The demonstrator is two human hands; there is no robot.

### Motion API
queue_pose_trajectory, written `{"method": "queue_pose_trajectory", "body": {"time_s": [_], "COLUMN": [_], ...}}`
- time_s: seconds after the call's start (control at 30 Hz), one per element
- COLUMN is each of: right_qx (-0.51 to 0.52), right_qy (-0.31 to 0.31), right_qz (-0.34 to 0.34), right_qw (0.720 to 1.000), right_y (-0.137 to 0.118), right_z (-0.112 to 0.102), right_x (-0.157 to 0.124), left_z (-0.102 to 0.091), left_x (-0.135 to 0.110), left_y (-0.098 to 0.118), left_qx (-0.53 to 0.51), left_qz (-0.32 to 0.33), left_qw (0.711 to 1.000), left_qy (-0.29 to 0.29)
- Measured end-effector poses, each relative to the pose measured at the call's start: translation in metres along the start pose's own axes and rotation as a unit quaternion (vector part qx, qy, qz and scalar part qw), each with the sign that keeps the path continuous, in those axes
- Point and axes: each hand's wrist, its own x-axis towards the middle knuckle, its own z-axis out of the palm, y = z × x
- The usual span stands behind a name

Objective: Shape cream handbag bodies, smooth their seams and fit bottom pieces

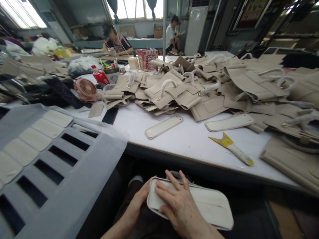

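Observation:
A pale panel with rounded ends and a raised rim [211, 207] lies across my lap, below the table's front edge. It looks like the bottom of a bag, but what is under it is hidden. My left hand [140, 200] grips its left end, with the fingertips partly out of sight. Flat on the panel's left half rests my right hand [178, 202], fingers spread and pressing on the surface. Just behind the panel, a greyish rounded thing [178, 175] shows in part between the fingers.
On the white table [159, 147] lie two beige strips [164, 126] [229, 122] and a yellow scraper-like tool [231, 148]. Beige bag pieces [174, 89] are heaped behind. A slotted rack [74, 159] with pale panels [35, 138] stands left. A pink fan [86, 89] and two people are farther back.

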Motion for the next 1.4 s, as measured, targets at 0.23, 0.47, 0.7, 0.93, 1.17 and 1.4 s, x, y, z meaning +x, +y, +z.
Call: {"method": "queue_pose_trajectory", "body": {"time_s": [0.23,0.47,0.7,0.93,1.17,1.4], "right_qx": [0.009,0.010,0.016,0.017,0.012,0.020], "right_qy": [-0.005,-0.015,-0.019,-0.015,-0.005,0.013], "right_qz": [-0.001,-0.006,-0.008,-0.013,-0.018,-0.012], "right_qw": [1.000,1.000,1.000,1.000,1.000,1.000], "right_y": [0.001,0.001,0.004,0.006,0.006,0.007], "right_z": [0.000,-0.006,-0.004,-0.002,-0.002,0.000], "right_x": [0.001,0.003,0.004,0.001,0.001,0.002], "left_z": [0.011,0.014,0.022,0.029,0.035,0.042], "left_x": [-0.003,-0.001,-0.001,-0.005,-0.004,0.003], "left_y": [0.004,0.020,0.022,0.019,0.027,0.032], "left_qx": [-0.124,-0.157,-0.266,-0.258,-0.222,-0.097], "left_qz": [-0.066,-0.094,-0.128,-0.132,-0.123,-0.084], "left_qw": [0.990,0.983,0.955,0.957,0.967,0.990], "left_qy": [0.010,0.006,-0.032,0.020,0.017,0.054]}}
